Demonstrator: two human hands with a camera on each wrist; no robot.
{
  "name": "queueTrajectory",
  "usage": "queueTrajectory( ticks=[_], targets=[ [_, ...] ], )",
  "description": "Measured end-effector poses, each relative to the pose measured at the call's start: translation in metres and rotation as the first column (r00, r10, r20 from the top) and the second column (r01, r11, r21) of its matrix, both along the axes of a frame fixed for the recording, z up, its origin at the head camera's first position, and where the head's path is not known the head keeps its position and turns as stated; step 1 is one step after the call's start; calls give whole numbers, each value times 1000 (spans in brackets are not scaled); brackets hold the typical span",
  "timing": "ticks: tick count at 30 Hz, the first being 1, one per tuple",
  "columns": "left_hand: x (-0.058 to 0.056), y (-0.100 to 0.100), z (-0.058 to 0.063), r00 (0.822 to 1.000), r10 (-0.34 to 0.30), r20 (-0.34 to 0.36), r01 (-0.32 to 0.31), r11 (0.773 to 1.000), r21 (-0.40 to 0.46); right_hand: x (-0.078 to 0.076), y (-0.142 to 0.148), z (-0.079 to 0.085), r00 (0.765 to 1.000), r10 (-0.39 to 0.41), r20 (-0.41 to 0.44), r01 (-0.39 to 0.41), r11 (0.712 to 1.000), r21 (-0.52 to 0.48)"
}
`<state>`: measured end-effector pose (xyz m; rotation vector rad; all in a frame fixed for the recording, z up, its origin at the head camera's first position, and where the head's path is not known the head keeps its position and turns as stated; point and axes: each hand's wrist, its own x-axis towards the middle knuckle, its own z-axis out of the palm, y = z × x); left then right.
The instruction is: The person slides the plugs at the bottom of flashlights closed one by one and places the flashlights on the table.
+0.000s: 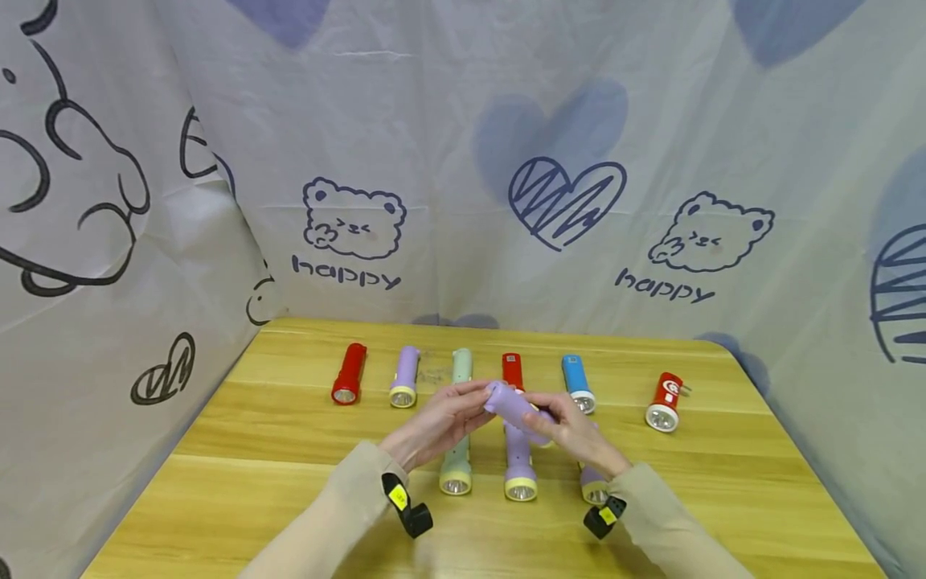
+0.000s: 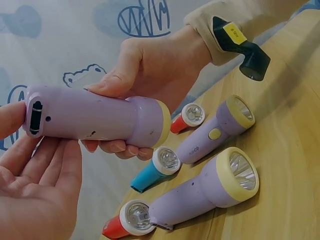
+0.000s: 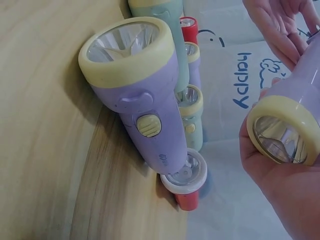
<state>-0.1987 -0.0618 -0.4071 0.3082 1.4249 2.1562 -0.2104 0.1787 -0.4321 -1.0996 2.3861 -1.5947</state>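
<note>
A light purple flashlight (image 1: pixel 512 408) with a cream head ring is held up above the table, tilted. My right hand (image 1: pixel 579 434) grips its body near the head, thumb on one side and fingers on the other, as the left wrist view shows. At the tail, my left hand (image 2: pixel 40 195) pinches the end between its fingers, beside a dark slot (image 2: pixel 36 119). In the right wrist view the lens (image 3: pixel 280 140) of this flashlight faces the camera. Beneath the hands lie a purple flashlight (image 1: pixel 520 466), a pale green one (image 1: pixel 456 470) and another purple one (image 1: pixel 594 485), partly hidden by the right hand.
Along the back of the wooden table (image 1: pixel 275 482) lie a red flashlight (image 1: pixel 350 371), a purple one (image 1: pixel 406 374), a green one (image 1: pixel 461 366), a second red one (image 1: pixel 512 370), a blue one (image 1: pixel 575 378) and a red-and-white one (image 1: pixel 665 398). A printed curtain (image 1: pixel 448 161) hangs behind.
</note>
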Motion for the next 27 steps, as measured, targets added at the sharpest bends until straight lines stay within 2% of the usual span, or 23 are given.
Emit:
queueTrajectory(
  ticks=[5, 10, 18, 27],
  targets=[
    [-1, 3, -1, 999, 38, -25, -40, 998, -48, 1, 0, 0, 999, 25, 24, -25, 1000, 2],
    [-3, 4, -2, 997, 50, -59, -55, 994, -96, 3, 2, 0, 1000, 20, 19, -20, 1000, 14],
    [-5, -1, 5, 990, -2, -143, -18, 990, -141, 3, 3, 0, 999, 39, 29, -38, 999, -26],
    [-5, -2, 8, 980, -61, -191, 16, 974, -225, 4, 2, 1, 990, 67, 122, -65, 998, -19]
  ],
)
